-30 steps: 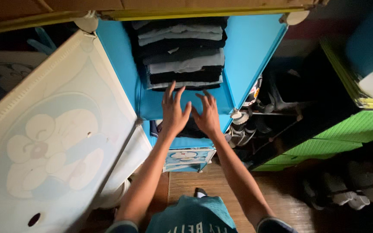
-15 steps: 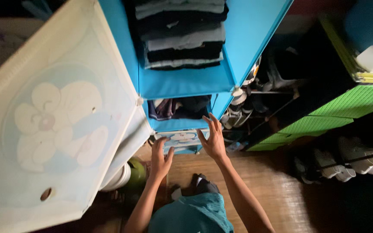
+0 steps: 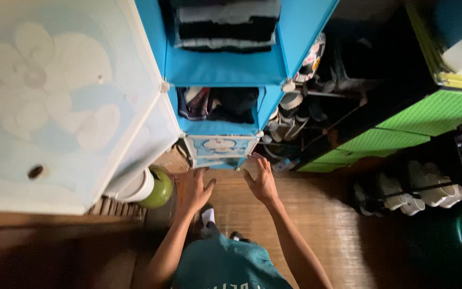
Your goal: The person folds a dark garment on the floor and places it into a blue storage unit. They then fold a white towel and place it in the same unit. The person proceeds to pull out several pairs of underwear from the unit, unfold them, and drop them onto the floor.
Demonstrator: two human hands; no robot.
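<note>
while the blue fabric cube wardrobe (image 3: 220,69) stood with its white flower-printed door (image 3: 54,101) swung wide, both hands hovered low before the bottom cartoon-printed door (image 3: 219,148), left hand (image 3: 192,190) spread and empty, right hand (image 3: 262,179) splayed at its corner, seemingly to press it.

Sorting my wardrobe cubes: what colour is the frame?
Bright blue frame, clearest in the head view.

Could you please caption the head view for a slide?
Both open hands, left and right, reach toward the blue wardrobe's closed bottom door.
</note>
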